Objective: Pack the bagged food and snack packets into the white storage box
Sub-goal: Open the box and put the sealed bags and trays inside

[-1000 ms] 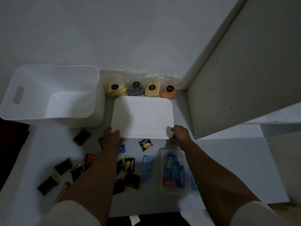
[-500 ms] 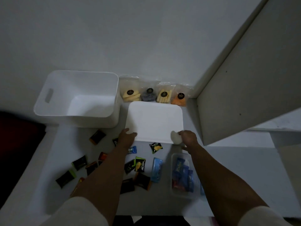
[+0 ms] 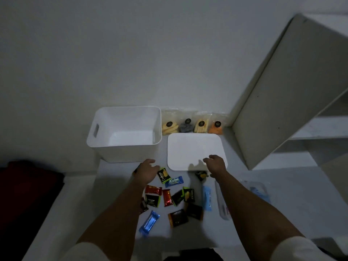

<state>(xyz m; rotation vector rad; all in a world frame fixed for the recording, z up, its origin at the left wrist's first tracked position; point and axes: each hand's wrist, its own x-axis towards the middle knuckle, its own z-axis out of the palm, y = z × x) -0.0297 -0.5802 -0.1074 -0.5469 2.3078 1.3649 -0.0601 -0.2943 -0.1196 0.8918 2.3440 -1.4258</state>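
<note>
The white storage box [image 3: 120,150] stands open and empty at the back left of the surface. Its flat white lid [image 3: 192,149] lies to its right. Behind the lid, several clear bags of food [image 3: 194,125] lean against the wall. Several small snack packets [image 3: 173,196] lie scattered in front, among them a blue one [image 3: 174,181] and a red one [image 3: 166,197]. My left hand [image 3: 147,171] hovers just in front of the box, fingers loosely curled, holding nothing. My right hand [image 3: 215,164] is over the lid's near right corner, fingers apart and empty.
A clear container with blue packets [image 3: 258,193] sits at the right, partly hidden by my right arm. A white board [image 3: 282,102] leans at the right beside shelves. A dark red thing [image 3: 28,185] lies at the left edge.
Both hands have let go of the lid, which now lies flat on the surface. The left hand drew back toward the packets. The camera view shifted, so everything sits lower and to the right.
</note>
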